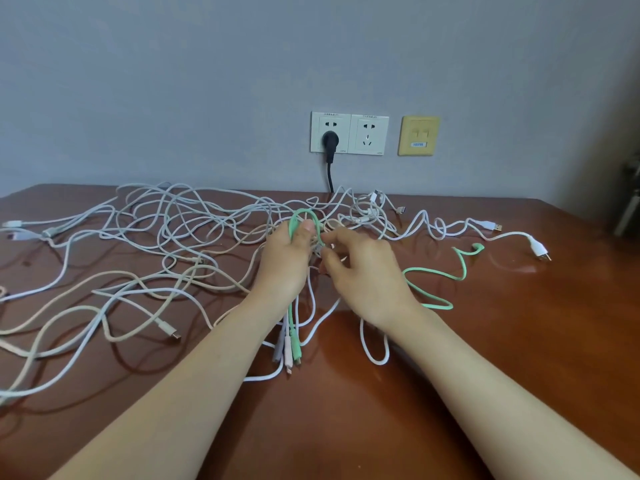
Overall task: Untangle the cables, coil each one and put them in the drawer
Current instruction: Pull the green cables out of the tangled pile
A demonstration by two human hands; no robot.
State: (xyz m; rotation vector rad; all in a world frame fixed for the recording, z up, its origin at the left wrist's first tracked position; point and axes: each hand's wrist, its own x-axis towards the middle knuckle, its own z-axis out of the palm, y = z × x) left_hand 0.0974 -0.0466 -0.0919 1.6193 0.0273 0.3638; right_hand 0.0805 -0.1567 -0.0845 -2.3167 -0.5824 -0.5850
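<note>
Grey-blue wall (173,81); two white sockets (349,133), black plug (329,140), yellowed data plate (418,135); glossy brown table (346,427).

Tangled cables (180,223) sprawl over the left half and back edge of the table (519,341), and a green cable (463,268) snakes right of centre; bare wood gives passage along the near edge and far right

Glossy reddish-brown wooden tabletop (450,393), set against plain grey-blue wall (207,81). Wall fittings: double white socket plate (369,135), black plug (328,142) inserted at left. Yellowed data-port plate (419,135) just beside.
</note>
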